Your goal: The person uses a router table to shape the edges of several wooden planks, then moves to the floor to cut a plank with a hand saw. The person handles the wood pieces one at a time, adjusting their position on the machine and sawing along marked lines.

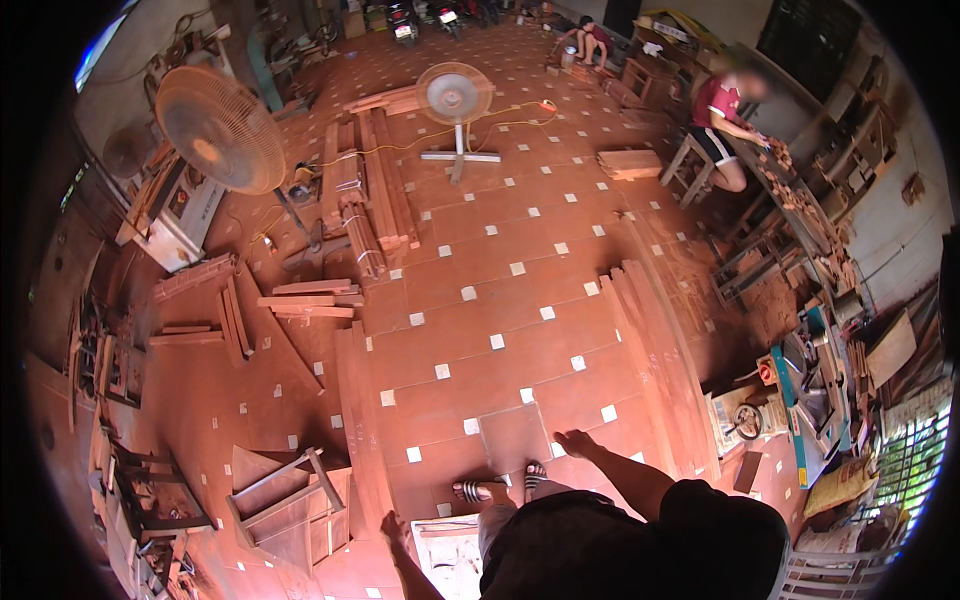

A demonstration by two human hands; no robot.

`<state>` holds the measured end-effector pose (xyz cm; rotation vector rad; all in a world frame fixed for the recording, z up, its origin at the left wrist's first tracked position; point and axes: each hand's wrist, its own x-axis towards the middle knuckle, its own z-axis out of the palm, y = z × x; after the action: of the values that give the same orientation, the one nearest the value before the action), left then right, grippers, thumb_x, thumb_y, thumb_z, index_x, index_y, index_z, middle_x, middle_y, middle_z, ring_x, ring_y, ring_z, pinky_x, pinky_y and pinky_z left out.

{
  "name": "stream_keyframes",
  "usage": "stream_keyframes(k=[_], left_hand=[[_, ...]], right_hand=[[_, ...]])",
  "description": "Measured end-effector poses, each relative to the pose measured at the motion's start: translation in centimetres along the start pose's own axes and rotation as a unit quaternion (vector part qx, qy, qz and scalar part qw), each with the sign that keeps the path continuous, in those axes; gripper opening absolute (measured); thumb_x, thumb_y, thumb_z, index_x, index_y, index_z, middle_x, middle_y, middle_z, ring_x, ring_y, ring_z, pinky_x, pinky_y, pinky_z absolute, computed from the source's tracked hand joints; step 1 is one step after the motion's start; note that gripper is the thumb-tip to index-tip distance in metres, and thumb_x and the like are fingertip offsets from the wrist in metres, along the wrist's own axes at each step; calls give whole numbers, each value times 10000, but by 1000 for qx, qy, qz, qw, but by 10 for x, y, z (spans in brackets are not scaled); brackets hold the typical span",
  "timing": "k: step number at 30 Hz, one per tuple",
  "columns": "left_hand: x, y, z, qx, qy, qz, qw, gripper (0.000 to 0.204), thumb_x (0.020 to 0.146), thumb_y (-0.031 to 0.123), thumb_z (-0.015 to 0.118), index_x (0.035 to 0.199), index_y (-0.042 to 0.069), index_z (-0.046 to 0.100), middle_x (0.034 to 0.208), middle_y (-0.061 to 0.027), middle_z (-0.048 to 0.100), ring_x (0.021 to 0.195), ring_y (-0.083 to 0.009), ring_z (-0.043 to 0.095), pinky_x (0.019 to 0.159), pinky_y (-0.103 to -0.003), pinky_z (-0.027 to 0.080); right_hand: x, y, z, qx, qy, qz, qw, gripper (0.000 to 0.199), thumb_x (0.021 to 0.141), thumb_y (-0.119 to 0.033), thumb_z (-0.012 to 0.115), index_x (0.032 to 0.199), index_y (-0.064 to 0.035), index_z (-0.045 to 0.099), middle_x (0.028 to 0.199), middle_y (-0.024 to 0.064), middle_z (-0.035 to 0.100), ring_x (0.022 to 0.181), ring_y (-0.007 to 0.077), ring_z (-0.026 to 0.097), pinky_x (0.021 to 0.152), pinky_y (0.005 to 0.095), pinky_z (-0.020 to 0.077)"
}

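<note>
My left hand [394, 527] hangs low beside the near end of a long reddish board [362, 430] on the floor. A white open box with pale stuff inside [448, 550] stands just right of that hand, by my legs. My right hand [574, 443] is held out over the tiled floor, ahead of my sandalled feet [500, 488]. Both hands appear empty, fingers loosely apart. To the right of my right hand, several long boards [655, 370] lie side by side, with a gap between hand and wood.
A wooden frame [290, 505] lies at near left. Bundled boards [365, 190], a standing fan [455, 100] with a yellow cord, and a large fan [220, 130] are farther off. One person [718, 110] sits at a right-hand bench; another [592, 42] squats far back. A teal-edged machine [800, 410] stands right.
</note>
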<state>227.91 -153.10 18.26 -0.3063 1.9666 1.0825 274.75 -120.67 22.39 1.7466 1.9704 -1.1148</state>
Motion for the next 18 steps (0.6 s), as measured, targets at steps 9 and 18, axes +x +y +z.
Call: stream_keyframes(k=[9,18], left_hand=[[-106,-61,46,266,-110,-140,947,553,990,521,595,1343,96,565,1240,-105,661,1090,-323,646,846,-549,531],[-79,6,124,314,-162,-161,922,589,999,542,563,1376,89,544,1236,-114,658,1124,-352,644,903,-598,510]], right_hand=[[-5,35,-53,43,-36,-41,998,761,1030,-643,272,1173,-44,719,1224,232,690,1177,397,640,1050,496,468],[109,33,-130,145,28,61,987,757,951,-718,441,1254,-78,708,1260,204,697,1234,385,626,1048,487,491]])
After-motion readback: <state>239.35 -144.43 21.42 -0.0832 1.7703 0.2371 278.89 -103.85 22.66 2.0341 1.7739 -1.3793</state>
